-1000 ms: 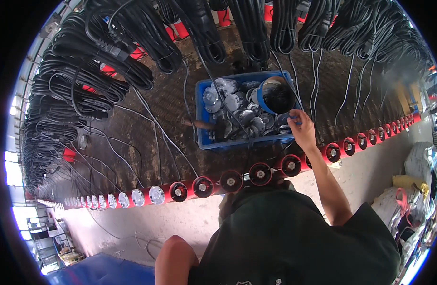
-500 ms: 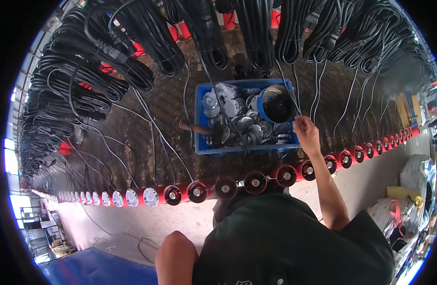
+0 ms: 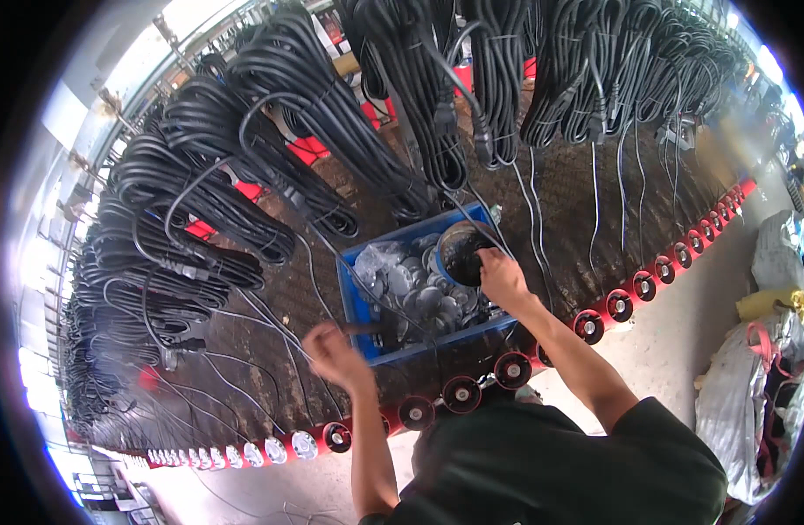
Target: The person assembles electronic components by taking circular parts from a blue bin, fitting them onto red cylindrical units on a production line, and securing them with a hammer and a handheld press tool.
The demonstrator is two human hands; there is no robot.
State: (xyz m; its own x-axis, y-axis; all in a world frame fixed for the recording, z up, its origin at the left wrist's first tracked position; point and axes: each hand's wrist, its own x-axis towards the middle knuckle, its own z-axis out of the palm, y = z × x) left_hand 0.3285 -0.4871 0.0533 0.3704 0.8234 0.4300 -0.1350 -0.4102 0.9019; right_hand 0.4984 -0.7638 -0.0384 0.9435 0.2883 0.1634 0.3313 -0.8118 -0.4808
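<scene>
At blue bin [image 3: 356,308] | right hand [image 3: 504,279] at cup [image 3: 450,235], grip unclear | left hand [image 3: 339,354] blurred, grip unclear

Bare left hand [image 3: 336,357]: blurred, grip unclear
Round blue tub [image 3: 441,266]: dark contents unidentifiable
Coiled black cables [image 3: 419,96]: some cropped above
Dark-green shirt [image 3: 577,472]: cropped below

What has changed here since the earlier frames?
The left hand, unseen earlier, is now up by the left end of the blue bin. The right hand moved leftward from the bin's right edge, fingers now at the mouth of the round tub. The view shifted. Tub and silver discs stay in the bin.
</scene>
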